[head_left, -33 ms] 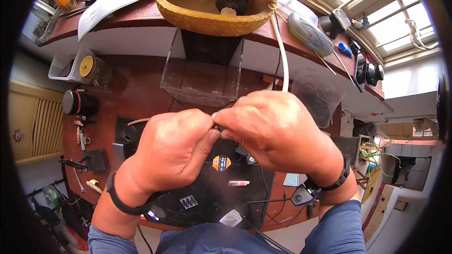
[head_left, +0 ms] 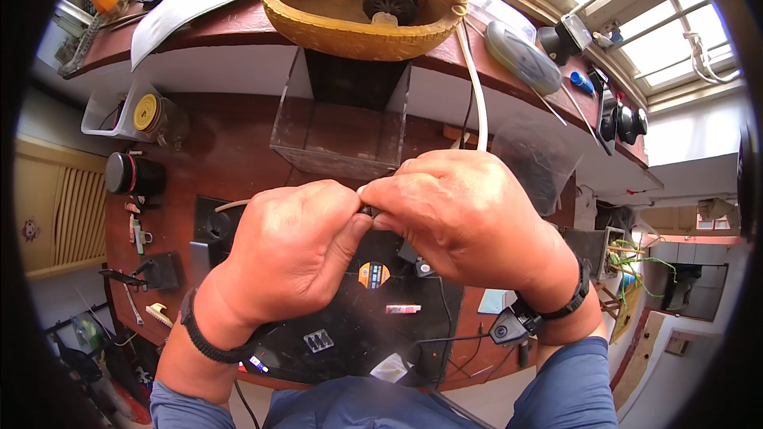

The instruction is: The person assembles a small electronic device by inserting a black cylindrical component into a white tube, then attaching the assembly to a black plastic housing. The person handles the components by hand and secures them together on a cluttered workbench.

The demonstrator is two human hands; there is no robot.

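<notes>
**Two hands pinch a tiny dark part above a cluttered red-brown bench**

The reddish-brown workbench (head_left: 238,151) fills most of the frame, curving up to a shelf at the top. On that shelf, upper centre, sits a big yellow basket-shaped bowl (head_left: 350,24) with a black wheel-like piece inside it. Below it stands a clear plastic box (head_left: 342,131), open at the top, and a white tube (head_left: 475,87) runs down from the bowl's right side toward the hands. Low in the frame lies a black mat (head_left: 358,334) with small bits scattered on it.

Dead centre, the left hand (head_left: 290,258) and the right hand (head_left: 469,218) meet fingertip to fingertip. Both are clenched round a small dark part (head_left: 367,210), only a sliver of which shows between thumbs and forefingers; what it is I cannot tell. Each wrist wears a dark band.

At far left stand a black cylindrical container (head_left: 131,175) and a jar with a yellow lid (head_left: 151,114).

The risk, as I see it: the part is tiny and nearly buried under the fingers, so a slip of either pinch could flick it down among the clutter on the mat, where dark on black would be hard to find. Too much force might equally bend or snap it.
</notes>
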